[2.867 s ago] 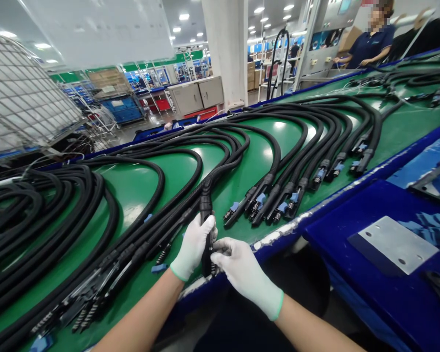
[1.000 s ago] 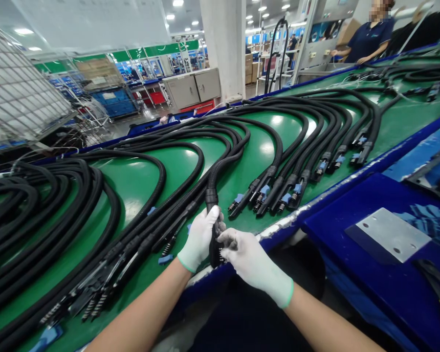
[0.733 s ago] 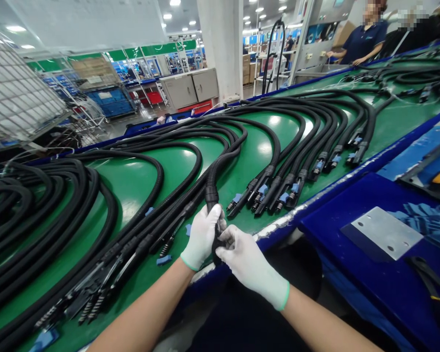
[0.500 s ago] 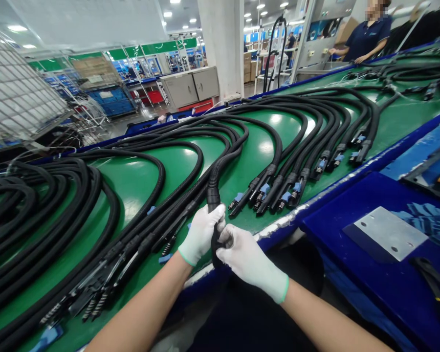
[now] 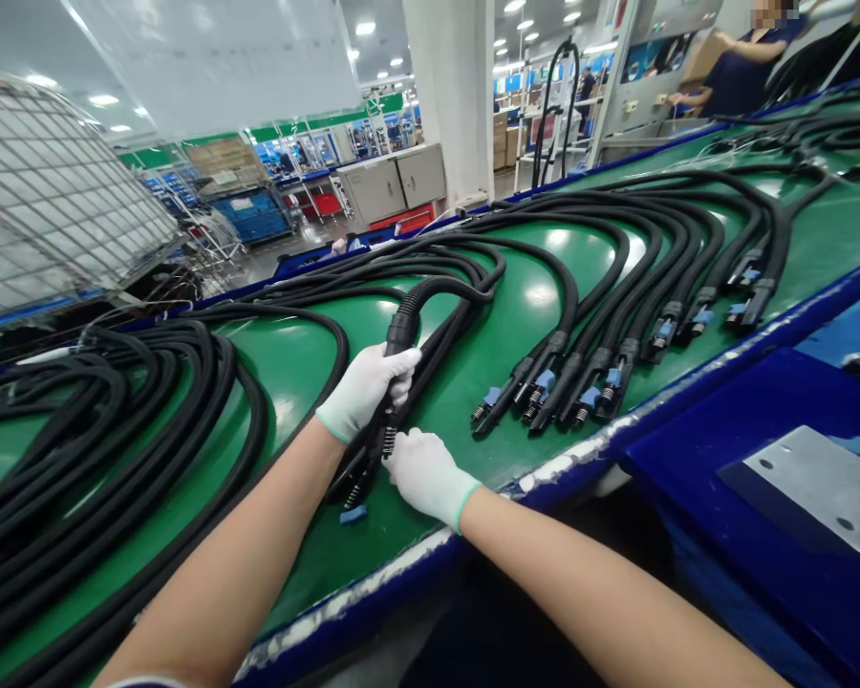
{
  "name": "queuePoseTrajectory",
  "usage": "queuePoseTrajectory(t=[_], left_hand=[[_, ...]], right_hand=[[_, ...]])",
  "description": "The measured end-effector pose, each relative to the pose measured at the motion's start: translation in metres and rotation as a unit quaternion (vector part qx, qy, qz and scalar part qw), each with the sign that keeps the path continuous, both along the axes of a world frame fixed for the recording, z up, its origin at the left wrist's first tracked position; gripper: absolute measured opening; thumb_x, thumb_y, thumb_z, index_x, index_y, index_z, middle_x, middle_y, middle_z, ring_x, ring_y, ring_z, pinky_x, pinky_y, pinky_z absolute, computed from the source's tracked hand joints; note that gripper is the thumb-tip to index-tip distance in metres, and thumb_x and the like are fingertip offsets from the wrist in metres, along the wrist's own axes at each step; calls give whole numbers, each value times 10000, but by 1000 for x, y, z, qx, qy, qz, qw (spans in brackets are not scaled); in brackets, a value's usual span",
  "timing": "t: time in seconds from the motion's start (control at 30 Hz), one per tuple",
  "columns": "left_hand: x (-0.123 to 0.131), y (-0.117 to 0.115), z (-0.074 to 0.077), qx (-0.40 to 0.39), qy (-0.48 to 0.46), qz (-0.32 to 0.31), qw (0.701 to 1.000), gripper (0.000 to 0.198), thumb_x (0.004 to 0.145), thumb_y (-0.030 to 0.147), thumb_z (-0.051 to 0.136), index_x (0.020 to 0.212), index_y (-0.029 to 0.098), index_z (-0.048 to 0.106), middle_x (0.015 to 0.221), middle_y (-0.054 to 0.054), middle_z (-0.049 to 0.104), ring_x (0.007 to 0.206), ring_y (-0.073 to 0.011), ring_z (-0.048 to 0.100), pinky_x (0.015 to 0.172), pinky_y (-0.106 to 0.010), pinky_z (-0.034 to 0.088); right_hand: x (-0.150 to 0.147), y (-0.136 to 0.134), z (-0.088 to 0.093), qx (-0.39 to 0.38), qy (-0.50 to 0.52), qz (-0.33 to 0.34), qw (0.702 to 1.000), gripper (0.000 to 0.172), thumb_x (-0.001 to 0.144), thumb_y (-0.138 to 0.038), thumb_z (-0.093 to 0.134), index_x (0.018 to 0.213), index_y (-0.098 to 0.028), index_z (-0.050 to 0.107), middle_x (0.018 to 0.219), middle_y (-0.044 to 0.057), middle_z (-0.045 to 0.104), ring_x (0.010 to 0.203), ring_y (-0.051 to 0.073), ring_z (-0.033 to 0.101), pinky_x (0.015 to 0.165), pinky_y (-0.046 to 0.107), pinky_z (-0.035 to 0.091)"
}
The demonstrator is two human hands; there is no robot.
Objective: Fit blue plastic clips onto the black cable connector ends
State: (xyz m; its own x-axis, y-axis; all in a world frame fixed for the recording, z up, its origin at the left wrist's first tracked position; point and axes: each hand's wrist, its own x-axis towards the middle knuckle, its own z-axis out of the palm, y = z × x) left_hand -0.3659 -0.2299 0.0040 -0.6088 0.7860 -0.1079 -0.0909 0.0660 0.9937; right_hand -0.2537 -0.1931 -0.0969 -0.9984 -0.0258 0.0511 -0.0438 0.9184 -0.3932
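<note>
My left hand (image 5: 373,387), in a white glove, is wrapped around the black end fitting of a corrugated black hose (image 5: 430,290). The hose arches up from the hand and bends away to the right. A metal spring (image 5: 389,438) shows at the lower tip of this fitting. Against that tip is my right hand (image 5: 428,478), also gloved, with its fingers curled closed; what they pinch is hidden. Just below lies a small blue clip (image 5: 354,515) on the green table (image 5: 315,583), beside other hose ends.
More hoses (image 5: 652,258) lie in curves at the right, their ends carrying blue clips and springs. Coiled hoses (image 5: 107,411) fill the left. A metal plate (image 5: 817,483) rests on a blue surface (image 5: 717,430) at the right. A person (image 5: 741,72) stands at the far side.
Both hands have moved left and slightly up with the hose end, now over the green table. The right hand has shifted to the fitting's tip, where the spring shows. The view has turned slightly.
</note>
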Motion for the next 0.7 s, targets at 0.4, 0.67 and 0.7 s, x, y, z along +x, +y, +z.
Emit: queuePoseTrajectory(t=[0.4,0.67,0.7], left_hand=[[61,96,12,121,-11,-107,987,242,872,346,741,864,172,573,654,42,404,461,-64,331,424,-212,325],[167,228,7,193,-54,-214,956,275,836,334,760,807,183,532,598,64,389,434,-60,342,416,-210,328],[181,243,6,201,-51,-217,954,275,834,342,760,820,186,534,589,66,397,429,-63,349,417,-213,334]], right_hand=[[131,83,15,-159,111,-144,970,347,840,-51,488,1079,-193,695,1185,82,678,1043,201,659,970,324,521],[312,152,43,-334,150,-370,854,431,800,-73,587,1183,-224,715,1345,81,644,1054,226,676,942,374,552],[326,156,46,-324,151,-396,846,410,810,-82,581,1168,-221,725,1289,82,676,1062,239,676,957,391,543]])
